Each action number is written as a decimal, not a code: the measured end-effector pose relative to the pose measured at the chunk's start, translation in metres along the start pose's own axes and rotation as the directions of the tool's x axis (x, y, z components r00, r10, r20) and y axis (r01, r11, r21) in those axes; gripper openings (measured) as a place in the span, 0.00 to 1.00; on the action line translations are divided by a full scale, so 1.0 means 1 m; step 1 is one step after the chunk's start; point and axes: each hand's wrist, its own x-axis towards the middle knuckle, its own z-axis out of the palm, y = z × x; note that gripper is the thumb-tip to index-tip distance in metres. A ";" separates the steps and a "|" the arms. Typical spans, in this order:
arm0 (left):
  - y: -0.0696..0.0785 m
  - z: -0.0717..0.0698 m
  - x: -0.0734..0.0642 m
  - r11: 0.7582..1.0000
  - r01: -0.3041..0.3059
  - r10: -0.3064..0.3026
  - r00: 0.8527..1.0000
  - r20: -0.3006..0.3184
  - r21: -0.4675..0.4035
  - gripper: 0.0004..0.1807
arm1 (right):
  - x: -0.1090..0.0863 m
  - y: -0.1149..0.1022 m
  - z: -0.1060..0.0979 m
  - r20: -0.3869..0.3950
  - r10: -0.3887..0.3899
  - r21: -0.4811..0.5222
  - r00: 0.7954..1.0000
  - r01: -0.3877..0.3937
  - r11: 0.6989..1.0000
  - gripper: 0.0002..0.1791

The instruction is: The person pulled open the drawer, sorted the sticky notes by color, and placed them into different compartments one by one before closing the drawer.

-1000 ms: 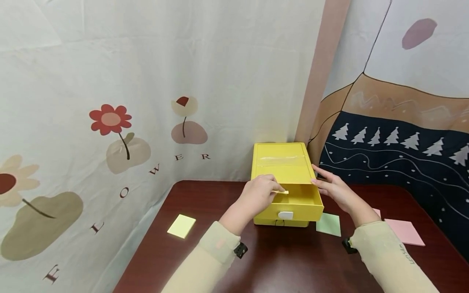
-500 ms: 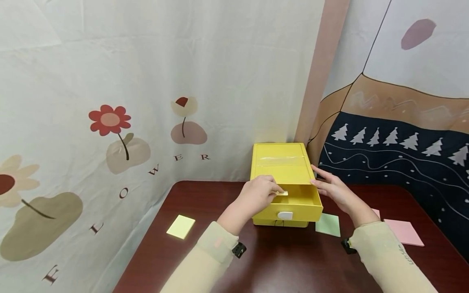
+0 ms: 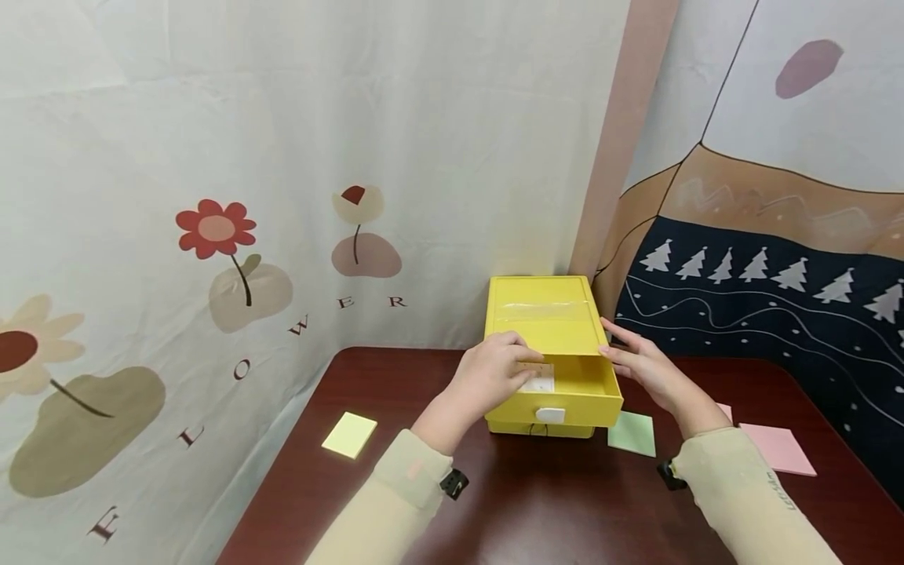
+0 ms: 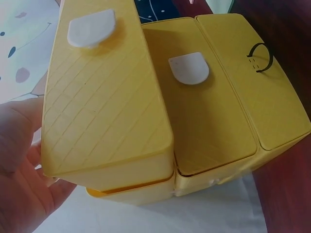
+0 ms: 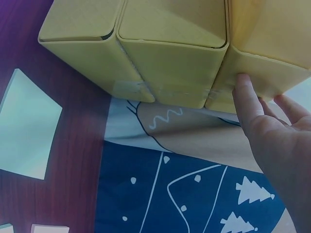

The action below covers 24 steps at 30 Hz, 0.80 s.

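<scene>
My left hand reaches into the pulled-out top drawer of a yellow drawer box. Just below its parted thumb and finger, a white, faintly marked square piece shows its face inside the drawer; the fingers hide its left part. In the left wrist view, that hand is at the drawer's end, partly hidden behind it. My right hand touches the box's right side near the top, fingers extended; in the right wrist view a fingertip lies on the yellow wall.
A pale yellow note pad lies on the dark red table to the left. Green and pink pads lie right of the box. Two lower drawers, one with a black loop, are shut. Printed curtains hang behind.
The white piece, seen earlier as a thin edge at my left fingertips, now shows its broad face in the drawer. My left thumb and finger have parted. The right hand stays in place.
</scene>
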 end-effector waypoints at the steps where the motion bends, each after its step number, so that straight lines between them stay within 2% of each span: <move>1: 0.000 0.000 0.000 1.000 -0.001 0.001 1.000 -0.011 -0.012 0.12 | 0.000 0.000 0.000 0.001 -0.002 0.000 1.000 0.002 1.000 0.43; 8: -0.002 -0.001 -0.007 0.998 -0.025 0.018 0.992 -0.128 -0.053 0.13 | -0.001 -0.003 0.001 0.004 -0.005 0.016 1.000 0.004 1.000 0.42; 18: -0.009 0.004 -0.014 0.993 -0.094 0.069 0.958 -0.280 -0.077 0.25 | -0.001 -0.002 0.002 0.001 -0.005 0.032 1.000 0.005 0.999 0.42; 21: -0.012 0.006 -0.016 0.992 -0.101 0.073 0.951 -0.301 -0.079 0.28 | -0.001 -0.002 0.002 0.003 -0.009 0.034 1.000 0.009 0.999 0.42; 24: -0.015 0.006 -0.019 0.994 -0.081 0.055 0.956 -0.289 -0.079 0.32 | -0.001 -0.002 0.001 -0.003 -0.009 0.034 1.000 0.009 0.999 0.41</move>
